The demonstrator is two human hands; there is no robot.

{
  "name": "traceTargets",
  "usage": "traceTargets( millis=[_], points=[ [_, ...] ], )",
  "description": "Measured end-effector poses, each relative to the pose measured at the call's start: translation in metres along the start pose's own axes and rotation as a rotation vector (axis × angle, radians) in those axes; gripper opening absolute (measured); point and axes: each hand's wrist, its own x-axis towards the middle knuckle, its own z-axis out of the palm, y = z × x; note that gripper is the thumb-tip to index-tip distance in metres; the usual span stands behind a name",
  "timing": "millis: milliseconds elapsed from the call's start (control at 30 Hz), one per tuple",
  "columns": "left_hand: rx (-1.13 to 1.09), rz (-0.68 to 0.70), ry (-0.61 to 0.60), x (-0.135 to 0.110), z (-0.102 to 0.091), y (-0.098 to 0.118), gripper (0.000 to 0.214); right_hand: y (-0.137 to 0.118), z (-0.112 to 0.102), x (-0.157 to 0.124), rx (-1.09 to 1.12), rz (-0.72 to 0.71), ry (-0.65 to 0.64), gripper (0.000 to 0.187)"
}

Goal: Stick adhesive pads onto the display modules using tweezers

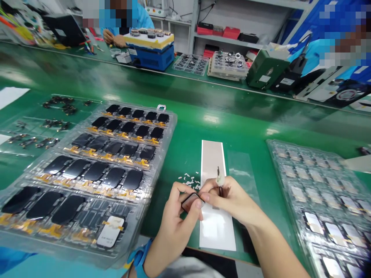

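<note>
My left hand (176, 222) grips a small smartwatch screen (189, 202) with a dark rim, thumb across its face. My right hand (234, 199) pinches at the screen's right corner, and tweezers (219, 177) are tucked in its fingers, tip pointing up and away. Whether it holds anything thin at that corner is hidden by the fingers. Under my hands lies a long sheet with white edges (213, 154). Small white scraps (189, 180) are scattered on the green mat, just beyond my left fingers.
At left, a clear tray (153, 185) holds rows of black screens; one lies white side up (110, 231). Another clear tray (275, 154) with silvery-backed screens stands at right. Beyond the raised ledge, co-workers in blue sit near a blue machine (153, 58) and stacked trays (227, 67).
</note>
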Motion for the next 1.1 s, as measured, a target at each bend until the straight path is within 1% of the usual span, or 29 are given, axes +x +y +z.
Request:
traceTargets(
  millis=[167,333,533,767,867,967,1100],
  points=[
    [0.067,-0.059,-0.042,-0.002,-0.002,-0.001,0.02,-0.003,0.005,0.001,-0.019,-0.028,0.061,0.035],
    [0.012,-0.094,-0.084,-0.005,-0.003,-0.001,0.027,-0.002,0.01,0.0,-0.071,-0.059,0.142,0.032],
    [-0.044,-0.076,-0.067,-0.003,-0.001,-0.004,0.022,-0.002,0.012,-0.002,-0.141,-0.066,0.211,0.03],
    [-0.076,-0.074,-0.054,-0.001,0.0,-0.004,0.02,-0.003,0.018,-0.004,-0.144,-0.066,0.226,0.03],
    [-0.102,-0.071,-0.063,0.0,0.001,-0.003,0.019,-0.003,0.02,-0.004,-0.132,-0.071,0.244,0.033],
    [-0.137,-0.059,-0.077,0.001,0.001,-0.003,0.02,-0.004,0.02,-0.004,-0.118,-0.072,0.234,0.032],
    [-0.154,-0.047,-0.083,0.001,0.001,-0.004,0.02,-0.002,0.02,-0.005,-0.148,-0.063,0.247,0.031]
  ],
)
